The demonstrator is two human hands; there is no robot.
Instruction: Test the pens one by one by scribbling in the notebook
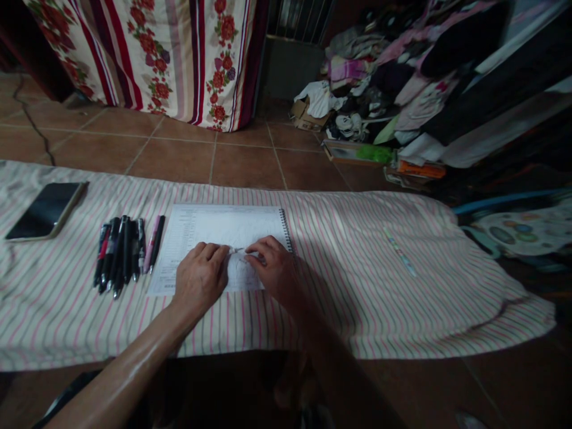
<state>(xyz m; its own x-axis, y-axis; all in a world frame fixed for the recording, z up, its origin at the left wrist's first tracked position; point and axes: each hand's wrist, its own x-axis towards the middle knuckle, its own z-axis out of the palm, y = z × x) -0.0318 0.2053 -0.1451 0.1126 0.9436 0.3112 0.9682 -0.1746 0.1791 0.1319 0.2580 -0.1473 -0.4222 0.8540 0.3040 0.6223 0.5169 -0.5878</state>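
My left hand (pixel 202 273) and my right hand (pixel 276 267) meet over a spiral notebook (pixel 223 223) with white printed pages. The fingers of both are closed, the tips drawn together around a small, thin, pale piece (pixel 237 250) with a dark part. It is too small and too covered by fingers to name. Both hands rest low over the page, a short gap between them. Left of the notebook lies a bunch of pens (pixel 120 253), mostly black. A pink pen (pixel 151 244) and a black pen (pixel 157 244) lie side by side against the notebook's left edge.
A striped cloth (pixel 339 286) covers the long table. On it are a phone (pixel 44 210) at the far left and a pale patterned strip (pixel 401 253) at the right. Beyond are a floral curtain (pixel 179 59), a cardboard box (pixel 309 114) and heaped clothes (pixel 357 65).
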